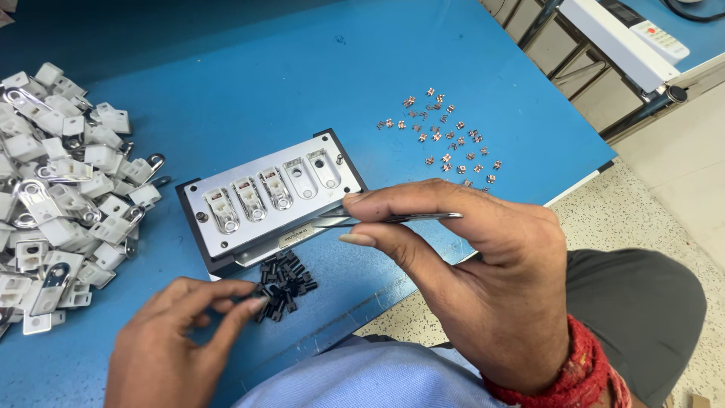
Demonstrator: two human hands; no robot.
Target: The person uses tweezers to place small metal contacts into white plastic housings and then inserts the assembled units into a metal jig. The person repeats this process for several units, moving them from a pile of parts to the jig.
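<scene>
My left hand [170, 344]: low at the table's near edge, fingers curled, thumb and forefinger tips drawn together on one of the small black parts [285, 283]; I cannot tell whether the piece is lifted clear of the pile.
Small black parts: a loose heap lying at my left fingertips, just in front of the metal fixture [268, 196] and between my two hands.
My right hand [483, 279]: raised above the table's near edge, thumb and forefinger pressed together on the tweezers [377, 219]; a red thread band circles the wrist.
Tweezers: thin and steel, held level, their shaft running across my fingertips, one end over the fixture's near right corner.
Metal fixture: a flat plate on a dark base, just beyond both hands, with five keyhole-shaped pockets in a row.
Copper contacts [445, 140]: tiny pieces scattered beyond my right hand, well apart from the black heap.
White clips [64, 189]: a large pile of white and silver pieces beyond and outward of my left hand.
Table [249, 68]: blue surface under everything.
</scene>
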